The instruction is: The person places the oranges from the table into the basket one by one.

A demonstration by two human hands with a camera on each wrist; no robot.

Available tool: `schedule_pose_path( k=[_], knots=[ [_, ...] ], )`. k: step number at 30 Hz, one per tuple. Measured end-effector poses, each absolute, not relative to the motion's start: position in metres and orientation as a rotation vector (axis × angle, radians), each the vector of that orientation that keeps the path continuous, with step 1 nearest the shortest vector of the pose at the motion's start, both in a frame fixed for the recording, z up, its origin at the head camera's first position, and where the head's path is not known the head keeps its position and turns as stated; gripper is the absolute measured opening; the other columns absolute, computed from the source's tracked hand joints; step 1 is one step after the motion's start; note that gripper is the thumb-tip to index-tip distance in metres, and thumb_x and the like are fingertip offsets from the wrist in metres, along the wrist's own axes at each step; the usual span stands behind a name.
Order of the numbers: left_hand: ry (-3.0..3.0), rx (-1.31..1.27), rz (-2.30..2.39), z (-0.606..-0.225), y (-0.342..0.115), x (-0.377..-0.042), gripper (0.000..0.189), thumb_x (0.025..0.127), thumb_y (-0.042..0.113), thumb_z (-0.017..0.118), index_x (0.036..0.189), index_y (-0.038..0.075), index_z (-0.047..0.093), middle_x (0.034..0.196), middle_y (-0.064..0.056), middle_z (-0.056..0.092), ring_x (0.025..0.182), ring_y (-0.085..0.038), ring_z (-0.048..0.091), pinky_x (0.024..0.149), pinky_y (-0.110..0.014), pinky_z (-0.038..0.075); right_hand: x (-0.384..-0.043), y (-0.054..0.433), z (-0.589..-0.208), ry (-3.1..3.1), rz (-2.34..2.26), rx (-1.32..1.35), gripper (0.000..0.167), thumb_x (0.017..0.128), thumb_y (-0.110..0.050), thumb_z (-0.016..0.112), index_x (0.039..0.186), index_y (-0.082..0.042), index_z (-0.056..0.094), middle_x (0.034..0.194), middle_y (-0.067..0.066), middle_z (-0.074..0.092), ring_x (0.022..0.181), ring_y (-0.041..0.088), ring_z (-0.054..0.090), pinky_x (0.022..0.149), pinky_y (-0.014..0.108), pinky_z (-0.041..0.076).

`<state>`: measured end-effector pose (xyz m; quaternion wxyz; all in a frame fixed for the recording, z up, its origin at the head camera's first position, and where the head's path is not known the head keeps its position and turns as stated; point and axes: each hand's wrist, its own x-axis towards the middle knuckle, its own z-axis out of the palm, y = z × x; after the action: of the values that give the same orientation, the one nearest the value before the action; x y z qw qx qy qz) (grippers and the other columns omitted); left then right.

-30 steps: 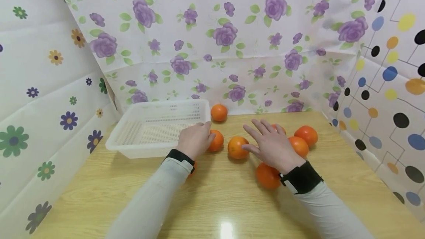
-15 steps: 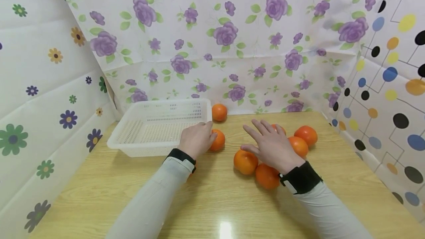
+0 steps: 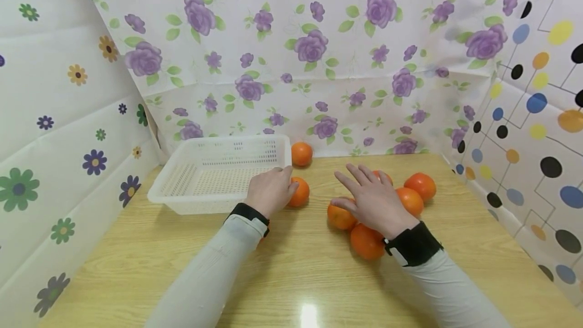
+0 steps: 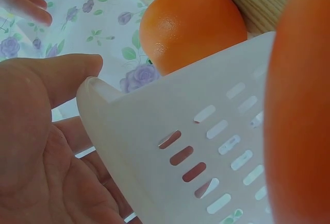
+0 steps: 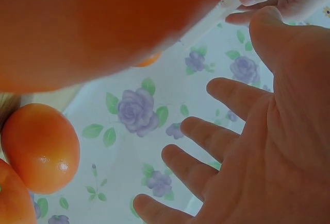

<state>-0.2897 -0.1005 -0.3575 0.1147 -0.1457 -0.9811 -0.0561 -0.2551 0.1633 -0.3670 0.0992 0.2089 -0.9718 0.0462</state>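
Floral sheeting [image 3: 273, 24] backs the surface [image 3: 291, 277], where the basket [image 3: 196, 200], long axis left to right, is pinched at its right end by the left hand [image 3: 269, 190], the right hand [image 3: 375, 200] spread above fruit [image 3: 366, 243].

Bright and even in the head view, with white glare on the desk [image 3: 291, 277] and soft shadow under the basket [image 3: 200, 207]. Dimmer and cooler in both wrist views, glinting on the farther orange [image 4: 193, 28] in the left. Blurred on the close orange [image 5: 113, 23] in the right, perhaps out of focus.
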Motion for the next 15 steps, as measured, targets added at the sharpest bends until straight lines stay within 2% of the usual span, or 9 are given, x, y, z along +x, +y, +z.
schedule_pose_path(
  k=[15],
  knots=[
    [-2.874,-0.431,-0.156,-0.3575,-0.0967,-0.2906,0.024,0.110,0.037,0.070,0.112,0.014,0.069,0.090,-0.002,0.066,0.076,-0.025,0.065,0.067,-0.043,0.057,-0.2544,0.1634,-0.3668,-2.870,0.128,0.618,0.077,0.109,-0.063,0.059,0.170,-0.019,0.044,0.176,0.019,0.034,0.162,0.047,0.029,0.126,0.073,0.020]
  ],
)
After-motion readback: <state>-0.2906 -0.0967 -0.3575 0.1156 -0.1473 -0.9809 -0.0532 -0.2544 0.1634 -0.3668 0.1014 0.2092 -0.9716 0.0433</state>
